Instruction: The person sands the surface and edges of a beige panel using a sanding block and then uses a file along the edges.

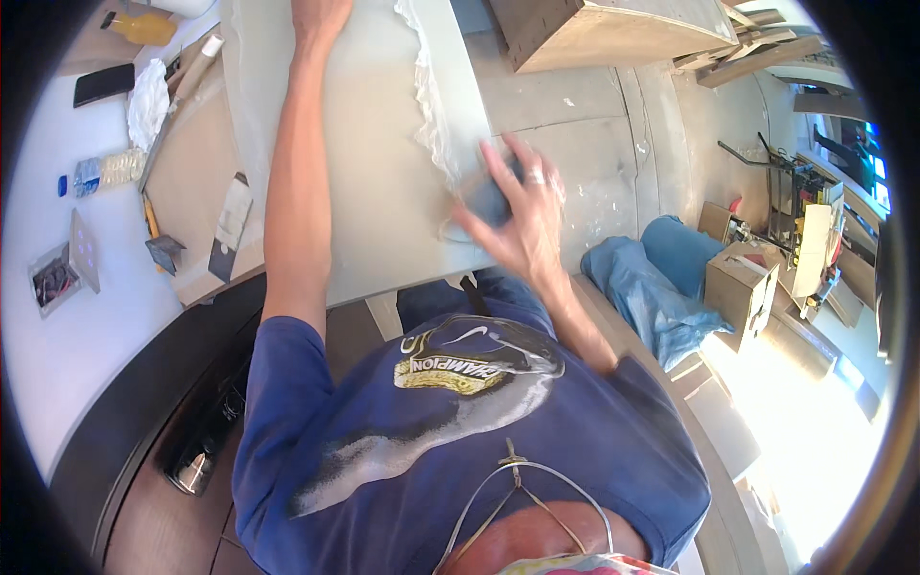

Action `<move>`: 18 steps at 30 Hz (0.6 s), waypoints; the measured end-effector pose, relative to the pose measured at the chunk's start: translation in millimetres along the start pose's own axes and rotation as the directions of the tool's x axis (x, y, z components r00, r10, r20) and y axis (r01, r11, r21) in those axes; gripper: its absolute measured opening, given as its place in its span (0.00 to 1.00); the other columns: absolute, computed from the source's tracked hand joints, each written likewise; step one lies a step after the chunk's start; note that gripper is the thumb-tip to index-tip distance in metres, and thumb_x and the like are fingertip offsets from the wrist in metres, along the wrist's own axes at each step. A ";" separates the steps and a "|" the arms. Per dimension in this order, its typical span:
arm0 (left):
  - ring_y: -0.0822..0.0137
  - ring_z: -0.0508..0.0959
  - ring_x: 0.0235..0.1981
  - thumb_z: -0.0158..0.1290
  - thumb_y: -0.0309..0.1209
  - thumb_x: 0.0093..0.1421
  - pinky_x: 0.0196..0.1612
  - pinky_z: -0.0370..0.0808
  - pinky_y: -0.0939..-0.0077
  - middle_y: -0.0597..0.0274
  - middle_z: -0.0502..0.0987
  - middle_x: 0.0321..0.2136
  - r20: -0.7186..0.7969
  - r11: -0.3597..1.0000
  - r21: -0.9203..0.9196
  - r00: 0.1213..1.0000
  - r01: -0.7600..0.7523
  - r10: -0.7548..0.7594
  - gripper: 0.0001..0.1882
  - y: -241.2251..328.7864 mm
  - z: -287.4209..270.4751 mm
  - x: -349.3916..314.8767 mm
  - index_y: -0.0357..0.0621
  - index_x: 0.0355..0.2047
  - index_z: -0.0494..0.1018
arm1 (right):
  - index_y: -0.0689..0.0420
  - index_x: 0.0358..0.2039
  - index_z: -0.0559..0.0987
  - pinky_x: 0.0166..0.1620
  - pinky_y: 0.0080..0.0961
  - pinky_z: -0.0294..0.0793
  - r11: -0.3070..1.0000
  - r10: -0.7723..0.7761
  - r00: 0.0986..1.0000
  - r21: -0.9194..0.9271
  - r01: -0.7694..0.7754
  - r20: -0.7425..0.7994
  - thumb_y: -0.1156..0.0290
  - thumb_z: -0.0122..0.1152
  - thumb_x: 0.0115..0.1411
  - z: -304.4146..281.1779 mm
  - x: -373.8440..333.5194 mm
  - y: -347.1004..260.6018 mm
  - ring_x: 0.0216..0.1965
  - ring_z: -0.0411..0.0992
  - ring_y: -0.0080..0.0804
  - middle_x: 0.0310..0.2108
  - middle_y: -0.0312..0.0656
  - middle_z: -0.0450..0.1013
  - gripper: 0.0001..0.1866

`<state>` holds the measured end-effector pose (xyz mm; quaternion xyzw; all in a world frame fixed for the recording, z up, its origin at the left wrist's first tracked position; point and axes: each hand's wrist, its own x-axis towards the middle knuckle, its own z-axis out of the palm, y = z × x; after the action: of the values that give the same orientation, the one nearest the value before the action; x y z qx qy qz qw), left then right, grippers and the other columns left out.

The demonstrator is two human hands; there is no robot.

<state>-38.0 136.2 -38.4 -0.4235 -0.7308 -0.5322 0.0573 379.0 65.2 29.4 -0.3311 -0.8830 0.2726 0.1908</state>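
Observation:
A large pale board (374, 182) lies in front of me, with a ragged whitish strip (426, 96) running along its right part. My left arm stretches across it. My left hand (321, 13) is at the top edge of the picture, over the far part of the board, and its fingers are cut off from view. Near the board's right edge my right hand (527, 206) grips a rounded blue-grey pad (487, 198), thumb on one side and fingers on the other. The pad is blurred and partly covered by the hand, and it seems to rest on the board.
On the left are a putty knife (230, 225), a hammer (163, 244), a water bottle (110, 172), crumpled paper (148, 105), a black phone (103, 85) and a wall socket box (57, 283). A wooden crate (613, 34) stands far right. Blue plastic bags (652, 287) and a cardboard box (741, 292) lie at right.

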 end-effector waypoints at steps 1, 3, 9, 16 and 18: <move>0.59 0.82 0.47 0.53 0.30 0.68 0.54 0.77 0.65 0.47 0.83 0.44 0.011 1.000 -0.006 1.000 0.005 -0.005 0.13 -0.9 2.0 0.4 0.36 0.47 0.80 | 0.49 0.63 0.80 0.62 0.56 0.64 0.999 0.030 0.999 0.036 -0.031 0.015 0.48 0.77 0.48 -10.7 -27.4 3.4 0.62 0.65 0.58 0.66 0.52 0.66 0.41; 0.59 0.82 0.46 0.54 0.31 0.68 0.53 0.77 0.66 0.49 0.83 0.43 0.033 1.000 0.016 0.999 -0.026 0.026 0.13 4.8 5.9 -5.5 0.36 0.47 0.80 | 0.49 0.63 0.80 0.63 0.55 0.64 0.992 0.100 0.994 0.069 -0.102 0.042 0.48 0.77 0.48 -11.9 -40.3 6.5 0.62 0.65 0.58 0.66 0.51 0.66 0.42; 0.59 0.83 0.45 0.54 0.30 0.68 0.53 0.77 0.68 0.50 0.83 0.42 0.100 1.000 -0.022 0.995 0.010 -0.008 0.12 25.6 15.8 4.4 0.37 0.47 0.81 | 0.53 0.65 0.78 0.65 0.49 0.65 0.968 0.052 0.991 0.252 -0.020 -0.119 0.44 0.74 0.52 24.3 147.5 38.1 0.61 0.68 0.58 0.65 0.56 0.68 0.43; 0.58 0.82 0.44 0.54 0.30 0.68 0.51 0.77 0.66 0.51 0.83 0.42 0.092 0.997 0.038 0.994 -0.063 0.059 0.12 5.1 6.5 5.4 0.37 0.47 0.81 | 0.49 0.65 0.79 0.63 0.56 0.64 0.980 0.090 0.996 0.175 -0.092 0.018 0.50 0.79 0.43 -15.5 -29.1 10.1 0.63 0.66 0.55 0.65 0.53 0.68 0.45; 0.58 0.82 0.44 0.55 0.31 0.68 0.51 0.77 0.66 0.51 0.83 0.41 0.106 0.973 0.198 0.990 -0.117 0.098 0.12 9.0 8.9 7.7 0.38 0.47 0.81 | 0.49 0.64 0.79 0.64 0.55 0.64 0.978 0.110 0.993 0.176 -0.116 0.042 0.50 0.79 0.44 -10.4 -27.1 15.1 0.63 0.66 0.55 0.65 0.54 0.68 0.45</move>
<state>-33.5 148.5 -31.5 -0.4793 -0.7595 -0.4297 0.0941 410.8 59.8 24.1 -0.3579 -0.8378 0.3661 0.1896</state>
